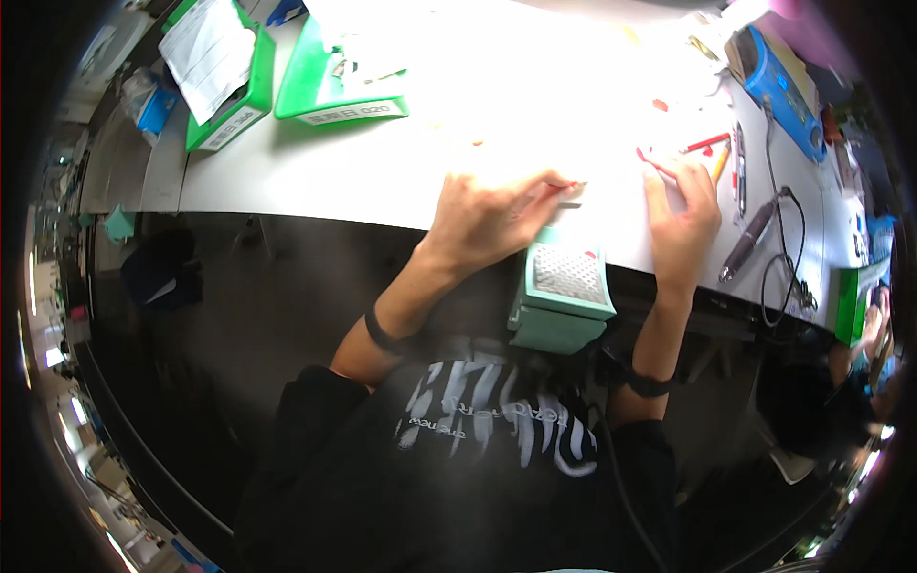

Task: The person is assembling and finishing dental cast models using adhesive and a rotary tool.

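Note:
My left hand (485,212) reaches over the table's front edge, thumb and fingers pinched on a small pale piece with a touch of red (575,186). The piece is too small and glare-washed to name. To its right, my right hand (686,212) is closed on a thin red stick (657,164), its tip pointing up and left. Below and between the hands, a mint-green box (562,320) with a grey perforated top sits at the table edge. A small red bit (589,254) lies on that top.
Two green bins (346,113) (227,134) stand at the back left, one with papers. Near my right hand lie another red stick (705,143), a yellow stick (721,160), pens (738,172) and a corded dark handpiece (750,239). A blue case (783,95) is behind; a co-worker's hand (874,325) shows far right.

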`<action>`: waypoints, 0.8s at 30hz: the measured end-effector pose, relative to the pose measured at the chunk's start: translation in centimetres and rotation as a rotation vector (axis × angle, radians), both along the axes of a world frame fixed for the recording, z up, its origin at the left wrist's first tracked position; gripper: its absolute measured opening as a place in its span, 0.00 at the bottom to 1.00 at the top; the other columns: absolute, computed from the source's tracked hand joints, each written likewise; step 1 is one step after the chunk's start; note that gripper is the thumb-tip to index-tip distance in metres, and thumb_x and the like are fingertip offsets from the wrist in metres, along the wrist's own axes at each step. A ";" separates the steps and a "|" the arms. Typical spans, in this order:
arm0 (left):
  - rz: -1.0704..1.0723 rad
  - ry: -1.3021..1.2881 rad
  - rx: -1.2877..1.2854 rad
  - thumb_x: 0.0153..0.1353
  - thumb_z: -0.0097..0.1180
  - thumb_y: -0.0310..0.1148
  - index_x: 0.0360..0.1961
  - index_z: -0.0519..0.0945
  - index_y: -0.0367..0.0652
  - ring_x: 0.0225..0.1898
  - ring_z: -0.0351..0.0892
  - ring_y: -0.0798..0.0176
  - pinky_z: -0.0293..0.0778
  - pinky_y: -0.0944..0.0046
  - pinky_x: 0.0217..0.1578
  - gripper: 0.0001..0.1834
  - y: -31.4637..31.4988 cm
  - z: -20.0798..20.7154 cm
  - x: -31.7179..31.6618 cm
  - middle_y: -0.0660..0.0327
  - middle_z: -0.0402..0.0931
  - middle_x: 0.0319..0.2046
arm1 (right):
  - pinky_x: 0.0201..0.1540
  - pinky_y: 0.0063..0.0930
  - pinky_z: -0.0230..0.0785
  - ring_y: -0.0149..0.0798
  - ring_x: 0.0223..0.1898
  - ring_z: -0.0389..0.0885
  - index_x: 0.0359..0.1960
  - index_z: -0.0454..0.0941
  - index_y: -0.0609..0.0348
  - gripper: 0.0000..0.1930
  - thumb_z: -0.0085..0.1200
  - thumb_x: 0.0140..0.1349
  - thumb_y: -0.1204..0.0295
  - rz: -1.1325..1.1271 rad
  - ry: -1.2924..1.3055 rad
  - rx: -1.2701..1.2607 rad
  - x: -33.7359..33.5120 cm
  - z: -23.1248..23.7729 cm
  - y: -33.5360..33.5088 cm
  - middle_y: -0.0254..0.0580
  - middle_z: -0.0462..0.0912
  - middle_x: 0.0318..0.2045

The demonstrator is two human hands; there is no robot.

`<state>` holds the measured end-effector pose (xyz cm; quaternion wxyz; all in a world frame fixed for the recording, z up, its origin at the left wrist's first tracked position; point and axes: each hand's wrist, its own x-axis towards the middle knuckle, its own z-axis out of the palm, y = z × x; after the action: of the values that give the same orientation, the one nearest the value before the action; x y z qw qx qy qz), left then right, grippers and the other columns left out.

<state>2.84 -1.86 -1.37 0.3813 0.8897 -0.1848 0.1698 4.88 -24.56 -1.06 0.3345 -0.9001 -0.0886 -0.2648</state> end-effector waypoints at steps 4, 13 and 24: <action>-0.071 -0.075 -0.044 0.55 0.67 0.27 0.36 0.86 0.46 0.27 0.83 0.63 0.76 0.67 0.31 0.07 0.6 0.1 0.6 0.63 0.84 0.26 | 0.45 0.24 0.68 0.32 0.37 0.78 0.39 0.84 0.65 0.07 0.62 0.60 0.78 0.117 0.247 0.365 -1.1 0.6 1.9 0.38 0.80 0.32; -0.121 -0.008 -0.032 0.55 0.67 0.26 0.36 0.86 0.46 0.27 0.83 0.63 0.76 0.66 0.30 0.07 0.8 0.7 0.7 0.63 0.83 0.26 | 0.41 0.17 0.68 0.23 0.37 0.77 0.40 0.81 0.71 0.06 0.59 0.64 0.80 0.233 0.315 0.761 -1.2 -0.5 4.6 0.38 0.83 0.35; 0.372 0.044 -0.273 0.53 0.60 0.26 0.31 0.80 0.36 0.36 0.76 0.47 0.72 0.51 0.40 0.05 6.9 -1.8 1.5 0.51 0.73 0.30 | 0.44 0.20 0.70 0.26 0.38 0.76 0.54 0.74 0.72 0.16 0.47 0.66 0.82 -0.061 0.152 0.715 0.8 0.0 1.0 0.39 0.76 0.42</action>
<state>4.33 5.01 -3.17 0.4642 0.8520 0.0156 0.2414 5.73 -23.53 -1.04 0.6254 -0.7457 0.0618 -0.2211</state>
